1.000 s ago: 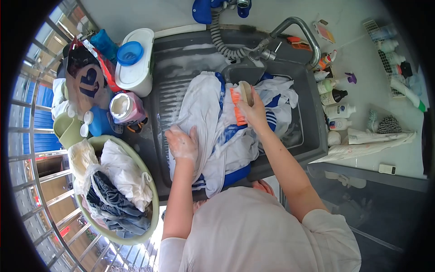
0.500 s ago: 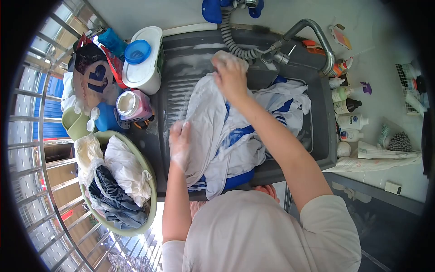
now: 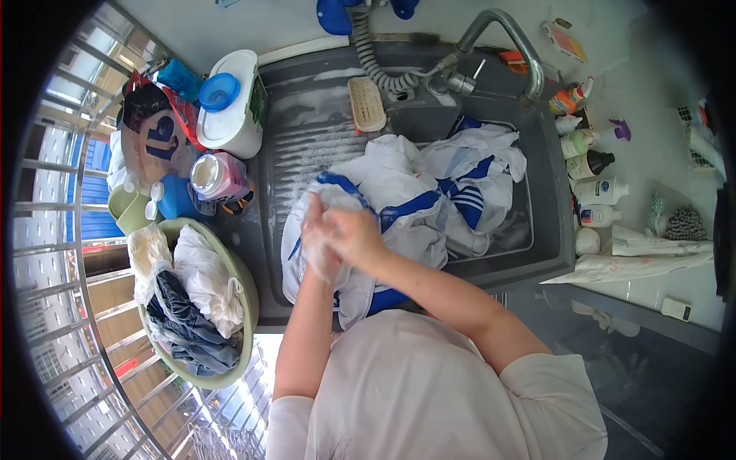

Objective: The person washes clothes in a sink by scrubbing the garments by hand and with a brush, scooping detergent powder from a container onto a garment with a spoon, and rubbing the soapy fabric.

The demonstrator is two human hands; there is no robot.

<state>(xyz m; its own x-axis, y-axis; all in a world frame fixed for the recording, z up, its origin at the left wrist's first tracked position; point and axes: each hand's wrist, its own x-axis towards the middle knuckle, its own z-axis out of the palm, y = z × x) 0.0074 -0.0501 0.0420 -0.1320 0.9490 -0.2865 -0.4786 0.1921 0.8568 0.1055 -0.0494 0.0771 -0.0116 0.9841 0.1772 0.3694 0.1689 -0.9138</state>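
A soapy white garment with blue panels and white stripes (image 3: 399, 172) lies bunched over the ribbed washboard side of the dark grey sink (image 3: 552, 238) and into its basin. Close together over the near-left part of the cloth are my two hands. My left hand (image 3: 318, 241), covered in foam, is closed on the fabric. Against it, my right hand (image 3: 354, 236) is curled round the same cloth, its fingertips partly hidden. Beyond the garment, an oblong beige scrub brush (image 3: 366, 105) rests on the foamy washboard, apart from both hands.
A green basin (image 3: 249, 337) of clothes stands at left. Behind it are a pink-labelled tub (image 3: 222, 178), blue bottle (image 3: 184, 198) and white lidded bucket (image 3: 245, 115). The metal faucet (image 3: 529, 65) arches over the sink's back right. Several bottles (image 3: 598, 189) line the right side.
My right hand has left the scrub brush at the back and come down beside my left. The garment's left part is gathered nearer, with a blue edge turned up. The view has shifted slightly.
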